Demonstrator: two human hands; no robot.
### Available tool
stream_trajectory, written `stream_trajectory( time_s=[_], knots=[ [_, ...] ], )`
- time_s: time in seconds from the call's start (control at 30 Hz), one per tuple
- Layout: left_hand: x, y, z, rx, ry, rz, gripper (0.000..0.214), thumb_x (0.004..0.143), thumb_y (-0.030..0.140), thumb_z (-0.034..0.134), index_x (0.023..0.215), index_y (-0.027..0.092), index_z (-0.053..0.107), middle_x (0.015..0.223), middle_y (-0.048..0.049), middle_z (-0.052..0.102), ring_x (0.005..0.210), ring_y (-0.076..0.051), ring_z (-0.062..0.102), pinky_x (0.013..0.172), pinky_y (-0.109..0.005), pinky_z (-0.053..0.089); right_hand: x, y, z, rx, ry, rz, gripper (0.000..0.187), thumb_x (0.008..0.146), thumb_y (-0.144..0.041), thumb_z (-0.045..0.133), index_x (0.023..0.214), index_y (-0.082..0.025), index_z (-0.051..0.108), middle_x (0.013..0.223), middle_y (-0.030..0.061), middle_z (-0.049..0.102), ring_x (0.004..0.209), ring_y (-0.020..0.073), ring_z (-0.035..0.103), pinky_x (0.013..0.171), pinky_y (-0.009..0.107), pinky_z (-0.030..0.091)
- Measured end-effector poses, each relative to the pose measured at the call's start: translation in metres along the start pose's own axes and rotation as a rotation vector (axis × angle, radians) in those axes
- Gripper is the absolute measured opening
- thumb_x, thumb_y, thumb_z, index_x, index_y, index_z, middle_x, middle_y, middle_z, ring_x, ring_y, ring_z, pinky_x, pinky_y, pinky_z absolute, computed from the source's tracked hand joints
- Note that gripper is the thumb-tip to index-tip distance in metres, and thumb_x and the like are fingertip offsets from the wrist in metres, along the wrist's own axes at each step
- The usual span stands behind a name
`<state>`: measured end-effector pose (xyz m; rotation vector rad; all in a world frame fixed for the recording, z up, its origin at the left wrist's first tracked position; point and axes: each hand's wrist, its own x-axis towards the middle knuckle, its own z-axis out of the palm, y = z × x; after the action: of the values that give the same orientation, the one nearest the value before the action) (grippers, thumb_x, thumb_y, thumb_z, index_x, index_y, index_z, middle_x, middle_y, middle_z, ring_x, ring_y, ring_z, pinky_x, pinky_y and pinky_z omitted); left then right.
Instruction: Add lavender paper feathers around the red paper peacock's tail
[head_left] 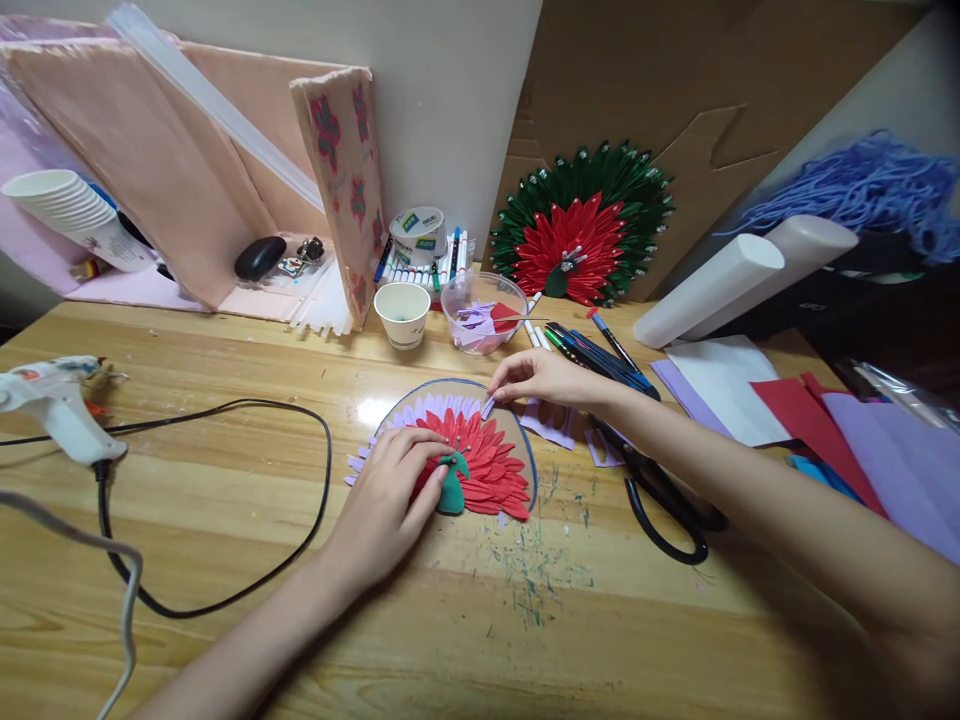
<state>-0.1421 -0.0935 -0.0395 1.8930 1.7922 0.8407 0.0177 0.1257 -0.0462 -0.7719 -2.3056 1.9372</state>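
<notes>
Head view: on the worktop (420, 620), the flower (484, 460) is partly covered by the left hand (390, 490), laid flat; a lilac petal (487, 408) is pinched by the right hand (534, 378) at its far side.

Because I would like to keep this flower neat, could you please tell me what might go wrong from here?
The left hand resting on the pointed red paper petals might crease or loosen them. The small purple paper petal pinched by the right hand could slip or crumple. The looped black cable of the white glue gun, near the left forearm, might get snagged.
</notes>
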Motion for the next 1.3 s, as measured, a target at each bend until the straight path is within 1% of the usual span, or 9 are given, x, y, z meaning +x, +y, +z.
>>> stream_trajectory(
  time_s=[0.2,0.43,0.53,0.83,1.0,1.1,1.23,1.3],
  knots=[
    [0.000,-0.002,0.000,0.005,0.004,-0.044,0.021,0.089,0.022,0.040,0.104,0.020,0.055,0.108,-0.0061,0.054,0.107,-0.019,0.044,0.093,-0.036,0.035,0.001,0.005,0.002,0.017,-0.028,-0.014,0.017,0.068,-0.027,0.068,0.082,-0.017,0.066,0.081,0.0043,0.067,0.075,0.0137,0.062,0.068,0.026,0.049],
    [0.002,-0.003,0.001,0.009,-0.002,-0.064,0.020,0.089,0.023,0.040,0.103,0.020,0.055,0.108,-0.0048,0.053,0.107,-0.017,0.043,0.095,-0.034,0.034,0.002,0.004,0.005,-0.012,-0.040,-0.029,0.014,0.071,-0.025,0.065,0.082,-0.016,0.066,0.080,0.0047,0.067,0.069,0.0120,0.060,0.056,0.023,0.045],
    [0.002,-0.003,0.001,0.007,-0.009,-0.066,0.020,0.089,0.023,0.040,0.103,0.020,0.055,0.108,-0.0050,0.053,0.107,-0.017,0.043,0.094,-0.034,0.034,0.002,0.002,0.007,-0.014,-0.032,-0.034,0.014,0.070,-0.024,0.065,0.081,-0.015,0.066,0.080,0.0047,0.067,0.067,0.0113,0.059,0.054,0.022,0.043],
    [0.002,-0.003,0.000,0.002,-0.014,-0.070,0.020,0.089,0.023,0.040,0.103,0.020,0.055,0.108,-0.0050,0.053,0.107,-0.018,0.044,0.094,-0.035,0.034,0.002,0.001,0.012,-0.111,-0.009,-0.017,0.013,0.071,-0.024,0.063,0.080,-0.014,0.065,0.077,0.0048,0.067,0.066,0.0116,0.058,0.055,0.023,0.043],
    [0.002,-0.003,0.000,-0.002,-0.012,-0.069,0.020,0.089,0.023,0.040,0.103,0.020,0.055,0.107,-0.0051,0.053,0.107,-0.018,0.044,0.094,-0.035,0.035,-0.001,0.001,0.013,-0.149,-0.023,-0.044,0.013,0.071,-0.023,0.063,0.082,-0.015,0.064,0.082,0.0049,0.068,0.074,0.0134,0.061,0.069,0.027,0.048],
    [0.002,-0.003,0.000,-0.004,-0.015,-0.074,0.021,0.089,0.023,0.040,0.103,0.020,0.055,0.107,-0.0051,0.054,0.107,-0.018,0.044,0.094,-0.035,0.035,-0.006,-0.006,0.012,-0.261,-0.026,-0.128,0.015,0.073,-0.024,0.063,0.085,-0.016,0.063,0.084,0.0046,0.066,0.075,0.0139,0.061,0.070,0.028,0.048],
    [0.002,-0.002,0.001,0.002,-0.013,-0.072,0.020,0.089,0.023,0.040,0.103,0.020,0.055,0.108,-0.0049,0.053,0.107,-0.017,0.043,0.094,-0.034,0.034,-0.009,-0.014,0.010,-0.575,-0.003,-0.307,0.010,0.077,-0.023,0.059,0.082,-0.017,0.065,0.089,0.0058,0.062,0.079,0.0145,0.057,0.072,0.029,0.045],
    [0.002,-0.002,0.001,0.006,-0.016,-0.074,0.020,0.089,0.023,0.040,0.103,0.020,0.055,0.108,-0.0049,0.053,0.108,-0.017,0.043,0.094,-0.034,0.034,-0.008,-0.016,0.010,-0.686,-0.006,-0.375,0.008,0.078,-0.021,0.058,0.081,-0.017,0.065,0.088,0.0058,0.060,0.081,0.0154,0.055,0.074,0.030,0.043]
  ],
)
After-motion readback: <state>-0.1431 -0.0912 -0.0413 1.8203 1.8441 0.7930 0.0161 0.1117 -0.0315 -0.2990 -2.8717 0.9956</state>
